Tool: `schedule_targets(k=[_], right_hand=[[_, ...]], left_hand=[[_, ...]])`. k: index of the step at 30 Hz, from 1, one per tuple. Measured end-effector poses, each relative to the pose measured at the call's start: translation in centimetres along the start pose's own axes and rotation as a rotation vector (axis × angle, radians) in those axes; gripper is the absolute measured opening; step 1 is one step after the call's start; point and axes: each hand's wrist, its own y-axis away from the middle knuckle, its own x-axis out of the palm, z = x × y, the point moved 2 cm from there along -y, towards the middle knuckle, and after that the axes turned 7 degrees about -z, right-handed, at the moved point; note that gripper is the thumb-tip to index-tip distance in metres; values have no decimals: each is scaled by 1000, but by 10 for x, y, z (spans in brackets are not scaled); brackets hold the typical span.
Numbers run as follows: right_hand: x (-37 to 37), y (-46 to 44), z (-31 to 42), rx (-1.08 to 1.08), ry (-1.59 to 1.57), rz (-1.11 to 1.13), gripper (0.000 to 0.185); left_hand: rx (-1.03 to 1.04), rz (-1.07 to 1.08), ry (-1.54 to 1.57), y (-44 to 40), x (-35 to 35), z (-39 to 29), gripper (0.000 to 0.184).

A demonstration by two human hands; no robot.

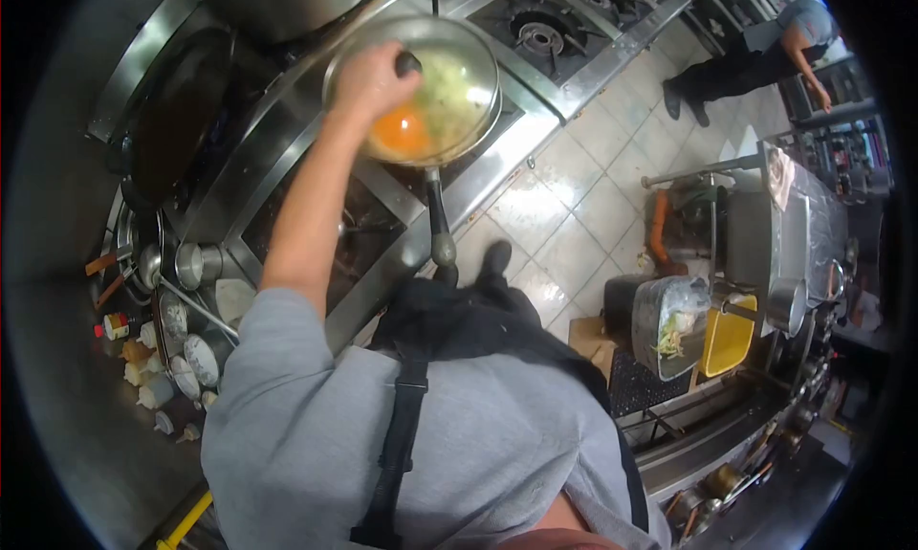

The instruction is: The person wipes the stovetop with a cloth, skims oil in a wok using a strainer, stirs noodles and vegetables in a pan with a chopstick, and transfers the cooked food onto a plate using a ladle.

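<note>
My left hand (371, 83) is closed around the black knob (408, 64) of a clear glass lid (457, 55). Its arm reaches forward over the stove. The lid rests on or just above a frying pan, and I cannot tell whether they touch. Pale green and yellowish food (449, 96) shows through the glass, with a bright orange patch (402, 129) beside it. The pan's dark handle (439, 220) points back towards my body. No part of my right hand shows.
A bare gas burner (540, 38) lies right of the pan; a large dark wok (182, 110) stands left. Bottles and containers (153, 368) crowd the lower left. A lined bin (669, 330) and yellow bucket (729, 344) stand right. Another person (765, 57) bends at the upper right.
</note>
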Motion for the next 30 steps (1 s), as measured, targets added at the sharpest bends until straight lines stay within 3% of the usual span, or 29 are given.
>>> schedule_targets(k=[4,5,7,8,12,13,15,19,24,27,29,30], right_hand=[[-30,-72,69,-227,-42,-33,36],[-40,-89,95,-223,-36,-19,31],[-19,-162,81,-132,-344,44,21],[-33,-175,111,-133,-245,87,6],[-66,-235,212,-332,-325,-3,16],[-67,-257,230,-238,-408,49,19],[-75,-294,270,-347,-548,82,23],[-138,-272,395,-503,-569,80,33],[-178,-187,540,-761,-669,140,23],[-154,-143,612,-994,-602,300,21],[-126,-109,656,-1083,-397,420,20],[-101,-105,671,-1253,-377,401,21]], left_hand=[[-106,-147,-39,37,-86,3,44],[-160,-164,-59,51,-101,4,43],[-244,-191,-97,82,-118,15,43],[-290,-185,-148,99,-123,18,43],[-505,-171,-259,170,-109,52,44],[-518,-179,-274,182,-103,57,44],[-697,15,-297,202,-88,72,51],[-709,59,-344,234,-54,105,52],[-821,117,-360,247,-34,116,52],[-815,18,-344,255,-21,129,57],[-837,20,-356,261,-25,115,57],[-724,-129,-385,262,-29,105,57]])
